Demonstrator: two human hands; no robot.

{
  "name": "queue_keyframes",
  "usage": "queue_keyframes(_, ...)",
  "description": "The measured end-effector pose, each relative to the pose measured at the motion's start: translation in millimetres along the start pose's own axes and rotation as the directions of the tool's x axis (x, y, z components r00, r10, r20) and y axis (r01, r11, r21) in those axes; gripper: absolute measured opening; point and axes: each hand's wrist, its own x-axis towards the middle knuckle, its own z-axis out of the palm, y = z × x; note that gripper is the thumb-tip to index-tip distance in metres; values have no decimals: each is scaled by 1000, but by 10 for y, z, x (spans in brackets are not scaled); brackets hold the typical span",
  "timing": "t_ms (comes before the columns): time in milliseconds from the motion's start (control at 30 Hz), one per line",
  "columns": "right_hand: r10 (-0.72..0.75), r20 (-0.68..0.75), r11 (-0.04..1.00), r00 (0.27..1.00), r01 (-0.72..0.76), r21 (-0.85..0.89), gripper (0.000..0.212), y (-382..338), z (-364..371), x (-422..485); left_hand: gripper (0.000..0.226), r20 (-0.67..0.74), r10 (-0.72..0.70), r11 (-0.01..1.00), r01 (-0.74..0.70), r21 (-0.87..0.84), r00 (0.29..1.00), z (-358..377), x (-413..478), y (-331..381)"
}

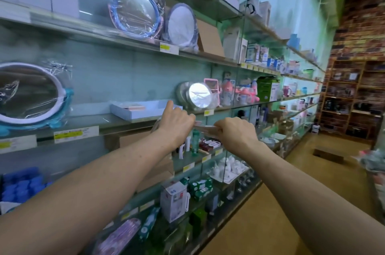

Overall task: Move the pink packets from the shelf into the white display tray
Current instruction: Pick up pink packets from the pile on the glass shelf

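Tray: a white tray (pixel 133 115), shallow, rectangular, thin card walls, sits on a glass shelf (pixel 116 122), long side running left to right. Inside, at its left end, lies a flat stack of pink packets (pixel 134 107); the rest of the tray floor shows bare white.

Held item: one pink packet (pixel 205 126), thin, flat and glossy but blurred, is in the air between the two hands, nearer than the shelf edge and just right of the tray. Its long axis runs left to right, roughly level, with the right end slightly lower.

Right hand (pixel 235 133): back of the hand up, fingers (pixel 218 127) curled together and pinching the packet's right end.

Left hand (pixel 176 125): one finger (pixel 169 107) is straight and points far, toward the tray's right near corner. The other fingers are curled at the packet's left end; I cannot tell whether they grip it.

Nearby: a round mirror (pixel 200 95) in clear wrap stands just right of the tray on the same shelf. A brown cardboard box (pixel 133 140) sits under the shelf.
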Motion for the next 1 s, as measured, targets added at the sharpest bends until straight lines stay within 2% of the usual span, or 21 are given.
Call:
queue_keyframes(267, -91, -105, 995, 990, 96, 37, 29, -70, 298, 898, 26, -15, -98, 995, 99, 24, 995, 513, 662, -375)
queue_keyframes(500, -122, -155, 988, 980, 136, 79, 24, -243, 651, 1766, 10, -43, -164, 985, 166, 50, 985, 985, 1232, -892)
queue_keyframes(733, -175, -168, 969, 970, 199, 143, 19, -441, 975, 2326, 25, 5, -219, 969, 217, 121, 976, 1294, 1401, -1266)
queue_keyframes(1000, -281, -139, 932, 950, 305, 198, 20, -657, 1322, 2859, 36, 2, -299, 949, 297, 103, 954, 1554, 1628, -1490)
